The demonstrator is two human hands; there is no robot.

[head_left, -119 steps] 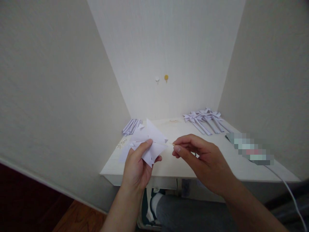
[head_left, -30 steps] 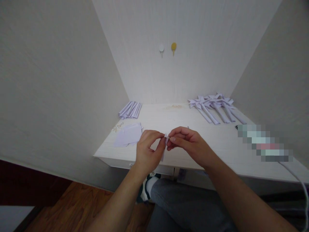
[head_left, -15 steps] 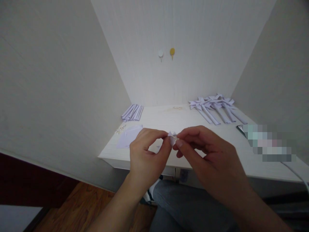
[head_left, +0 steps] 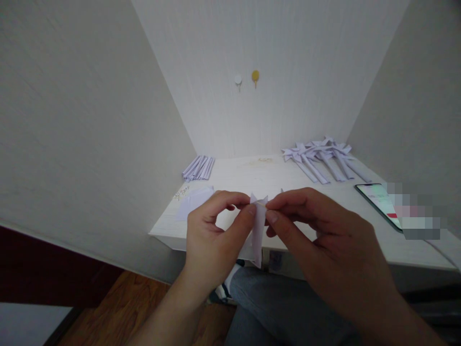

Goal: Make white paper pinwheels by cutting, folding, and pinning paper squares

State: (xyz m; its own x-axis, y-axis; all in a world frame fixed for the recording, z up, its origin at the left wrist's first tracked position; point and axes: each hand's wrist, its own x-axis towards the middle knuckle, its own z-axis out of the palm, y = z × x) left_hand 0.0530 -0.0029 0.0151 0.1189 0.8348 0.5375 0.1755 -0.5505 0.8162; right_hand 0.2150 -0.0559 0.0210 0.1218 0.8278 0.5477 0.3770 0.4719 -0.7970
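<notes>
Between finger and thumb, my left hand [head_left: 216, 235] pinches the upper end of a folded white paper piece [head_left: 257, 235]. That piece has two pointed tips at its top and hangs nearly straight down past the table's front edge. My right hand [head_left: 313, 230] is closed in a pinch at the paper's right side, on a thin yellowish strip [head_left: 261, 204] that crosses the paper just below the tips. What the strip is made of is too small to tell. Both hands are held close together over the front of the table.
Rolled paper sticks [head_left: 198, 168] lie at the back left, with small gold-coloured bits [head_left: 181, 193] and flat paper sheets [head_left: 192, 202] before them. Several paper pinwheels [head_left: 317, 158] on sticks rest at the back right. A phone [head_left: 378, 204] with a cable lies at right on the white table [head_left: 237, 175].
The paper piece has turned so that its long body now hangs below my fingers. My left hand has shifted slightly left and my right hand slightly right.
</notes>
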